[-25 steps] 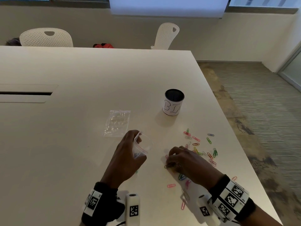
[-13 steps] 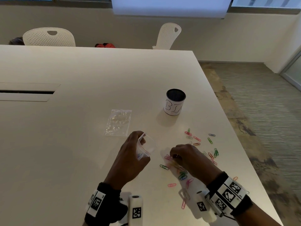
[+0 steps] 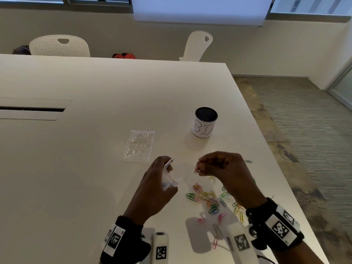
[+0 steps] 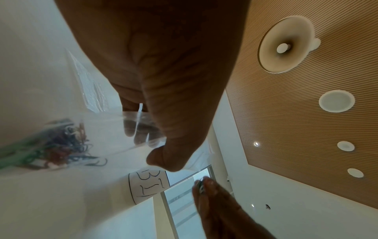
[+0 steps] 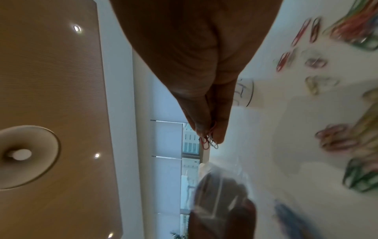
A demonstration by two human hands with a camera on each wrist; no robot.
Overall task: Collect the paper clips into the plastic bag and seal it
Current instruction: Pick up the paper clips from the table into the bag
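Note:
My left hand (image 3: 162,180) holds a small clear zip bag (image 3: 172,177) by its rim, mouth facing right, above the table. Through the bag wall (image 4: 131,122) several coloured clips (image 4: 61,145) show inside. My right hand (image 3: 213,166) is raised just right of the bag mouth and pinches a few paper clips (image 3: 198,168), red and dark ones (image 5: 208,141), between thumb and fingertips. A loose pile of coloured paper clips (image 3: 209,199) lies on the white table (image 3: 76,187) below the right hand, seen blurred as paper clips (image 5: 337,139) in the right wrist view.
A second clear bag (image 3: 139,145) lies flat beyond the left hand. A white cup marked BIN (image 3: 204,122) stands further back right. A single clip (image 3: 248,161) lies near the table's right edge (image 3: 282,180). Two white chairs (image 3: 198,45) stand behind the table.
My right hand has lifted off the table with a few clips and moved up and left toward the bag mouth. The left hand has kept the bag held open.

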